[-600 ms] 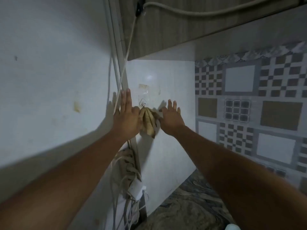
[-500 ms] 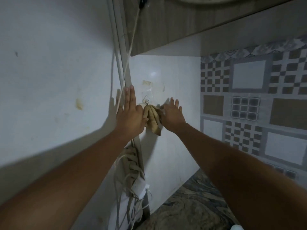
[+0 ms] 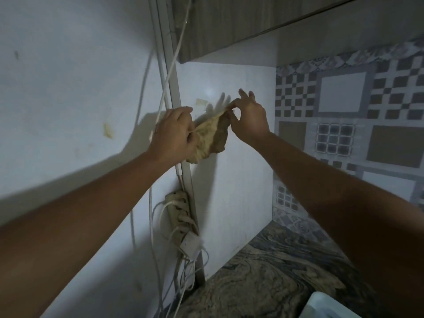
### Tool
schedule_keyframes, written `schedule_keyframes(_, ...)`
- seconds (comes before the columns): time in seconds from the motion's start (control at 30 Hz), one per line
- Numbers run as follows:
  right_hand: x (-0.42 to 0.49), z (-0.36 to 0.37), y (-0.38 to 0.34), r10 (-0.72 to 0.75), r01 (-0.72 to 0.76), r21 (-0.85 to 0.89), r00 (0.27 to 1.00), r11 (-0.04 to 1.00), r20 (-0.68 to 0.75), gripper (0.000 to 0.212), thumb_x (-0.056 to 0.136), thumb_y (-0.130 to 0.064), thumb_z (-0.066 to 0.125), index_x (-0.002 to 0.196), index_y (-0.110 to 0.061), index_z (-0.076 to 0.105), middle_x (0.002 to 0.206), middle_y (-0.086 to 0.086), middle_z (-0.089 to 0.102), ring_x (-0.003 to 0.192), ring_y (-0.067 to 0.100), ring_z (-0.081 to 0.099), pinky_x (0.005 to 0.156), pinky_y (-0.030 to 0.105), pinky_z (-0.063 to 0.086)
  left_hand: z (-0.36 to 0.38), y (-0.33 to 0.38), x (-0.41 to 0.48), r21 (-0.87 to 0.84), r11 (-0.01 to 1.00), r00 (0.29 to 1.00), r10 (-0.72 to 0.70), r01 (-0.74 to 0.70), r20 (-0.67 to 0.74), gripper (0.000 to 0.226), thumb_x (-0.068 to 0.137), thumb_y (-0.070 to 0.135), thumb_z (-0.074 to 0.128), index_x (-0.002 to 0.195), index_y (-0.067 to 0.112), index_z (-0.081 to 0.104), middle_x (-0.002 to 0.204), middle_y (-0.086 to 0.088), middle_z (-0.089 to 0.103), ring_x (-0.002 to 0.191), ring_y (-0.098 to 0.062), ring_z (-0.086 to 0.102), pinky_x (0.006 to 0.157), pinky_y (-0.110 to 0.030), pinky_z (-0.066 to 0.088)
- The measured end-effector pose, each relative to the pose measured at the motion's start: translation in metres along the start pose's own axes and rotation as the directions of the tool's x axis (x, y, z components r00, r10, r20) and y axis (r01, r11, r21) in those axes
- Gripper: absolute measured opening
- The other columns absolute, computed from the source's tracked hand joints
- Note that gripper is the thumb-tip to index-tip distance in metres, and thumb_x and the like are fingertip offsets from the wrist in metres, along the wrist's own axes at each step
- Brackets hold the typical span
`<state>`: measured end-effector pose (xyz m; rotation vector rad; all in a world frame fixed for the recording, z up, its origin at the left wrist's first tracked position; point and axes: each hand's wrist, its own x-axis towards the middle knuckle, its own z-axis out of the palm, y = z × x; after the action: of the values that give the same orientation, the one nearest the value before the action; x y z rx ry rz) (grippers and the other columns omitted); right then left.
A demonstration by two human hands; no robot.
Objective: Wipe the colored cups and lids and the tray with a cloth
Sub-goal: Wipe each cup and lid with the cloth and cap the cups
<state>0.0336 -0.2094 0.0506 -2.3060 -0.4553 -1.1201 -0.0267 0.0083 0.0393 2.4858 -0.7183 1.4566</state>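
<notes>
Yellowish-tan cloth (image 3: 210, 136), crumpled, held up in the air between both hands, off the white wall (image 3: 68, 88) behind. Left hand (image 3: 175, 134): fingers curled round the cloth's lower left edge. Right hand (image 3: 249, 118): thumb and forefinger pinch the upper right corner, other fingers spread upward. Below the left hand, a power strip (image 3: 180, 214) with white cables hanging. Above both hands, wood-grain cabinet (image 3: 252, 19). Right of the right hand, patterned tiles (image 3: 344, 111). Beneath the right forearm, marbled countertop (image 3: 263, 283).
</notes>
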Motion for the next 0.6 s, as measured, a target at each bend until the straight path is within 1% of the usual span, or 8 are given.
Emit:
schedule_keyframes(0.07,-0.005,-0.017,-0.004,-0.004,0.004,0.033,1.0,0.999,-0.005,0.02,0.099,-0.024,0.062,0.115,-0.018,0.072,0.159,0.011,0.042,0.152,0.035,0.03,0.118,0.055,0.034,-0.007,0.013,0.0,-0.246,0.967,0.995,-0.049,0.068,0.082,0.014,0.081,-0.001,0.058,0.089,0.01,0.055,0.107,-0.014,0.068,0.098,-0.023,0.064,0.084,-0.038,0.054)
schedule_keyframes(0.13,-0.012,-0.033,-0.004,-0.017,0.018,0.053,1.0,0.998,-0.02,0.018,0.097,-0.028,0.066,0.113,-0.024,0.074,0.159,0.012,0.042,0.152,0.035,0.031,0.117,0.058,0.033,-0.011,0.028,0.002,-0.35,0.925,0.974,-0.079,0.15,0.211,0.023,0.081,-0.006,0.055,0.09,0.015,0.052,0.092,-0.007,0.066,0.08,-0.012,0.063,0.07,-0.023,0.05)
schedule_keyframes(0.23,-0.029,-0.054,0.001,0.011,-0.012,0.056,1.0,0.998,0.024,0.016,0.095,-0.033,0.069,0.109,-0.031,0.076,0.157,0.014,0.045,0.15,0.034,0.034,0.117,0.055,0.034,-0.012,0.055,0.003,-0.437,0.848,0.905,-0.11,0.301,0.41,0.022,0.081,-0.002,0.061,0.084,0.019,0.067,0.088,0.005,0.07,0.086,-0.016,0.068,0.074,-0.026,0.052)
schedule_keyframes(0.33,-0.047,-0.071,0.011,0.043,-0.046,0.043,0.997,0.998,0.071,0.015,0.092,-0.041,0.071,0.105,-0.036,0.077,0.145,0.009,0.059,0.143,0.027,0.046,0.114,0.044,0.04,-0.009,0.081,0.005,-0.477,0.752,0.819,-0.143,0.455,0.555,0.017,0.086,0.006,0.065,0.092,0.019,0.075,0.081,0.008,0.07,0.068,0.004,0.066,0.063,-0.014,0.053)
schedule_keyframes(0.4,-0.064,-0.085,0.025,0.121,-0.127,0.045,0.985,0.991,0.119,0.019,0.093,-0.036,0.072,0.11,-0.028,0.077,0.13,0.004,0.07,0.13,0.021,0.06,0.106,0.031,0.045,-0.002,0.098,0.003,-0.527,0.693,0.789,-0.1,0.492,0.606,0.023,0.088,0.004,0.066,0.094,0.024,0.076,0.091,0.004,0.073,0.079,0.002,0.068,0.071,-0.018,0.057)
schedule_keyframes(0.47,-0.089,-0.1,0.042,0.286,-0.299,0.04,0.938,0.953,0.195,0.03,0.095,-0.03,0.071,0.122,-0.017,0.071,0.127,0.006,0.071,0.118,0.021,0.066,0.096,0.025,0.048,0.01,0.119,-0.003,-0.581,0.605,0.764,-0.072,0.545,0.641,0.022,0.09,0.005,0.068,0.095,0.025,0.076,0.102,0.002,0.074,0.096,-0.007,0.07,0.081,-0.021,0.057)
schedule_keyframes(0.53,-0.126,-0.114,0.058,0.452,-0.504,0.103,0.834,0.858,0.316,0.033,0.097,-0.037,0.067,0.124,-0.017,0.066,0.124,0.007,0.072,0.106,0.022,0.072,0.089,0.033,0.058,0.026,0.141,-0.014,-0.604,0.492,0.721,-0.07,0.627,0.69,0.022,0.091,0.003,0.066,0.102,0.02,0.075,0.103,0.0,0.075,0.095,-0.01,0.071,0.076,-0.019,0.057)
schedule_keyframes(0.6,-0.165,-0.125,0.066,0.474,-0.621,0.24,0.749,0.746,0.463,0.042,0.097,-0.051,0.062,0.12,-0.017,0.066,0.117,0.005,0.075,0.095,0.021,0.076,0.078,0.038,0.064,0.038,0.159,-0.028,-0.596,0.377,0.665,-0.077,0.709,0.743,0.029,0.092,-0.001,0.063,0.116,0.015,0.07,0.11,-0.005,0.074,0.091,-0.01,0.071,0.066,-0.019,0.057)
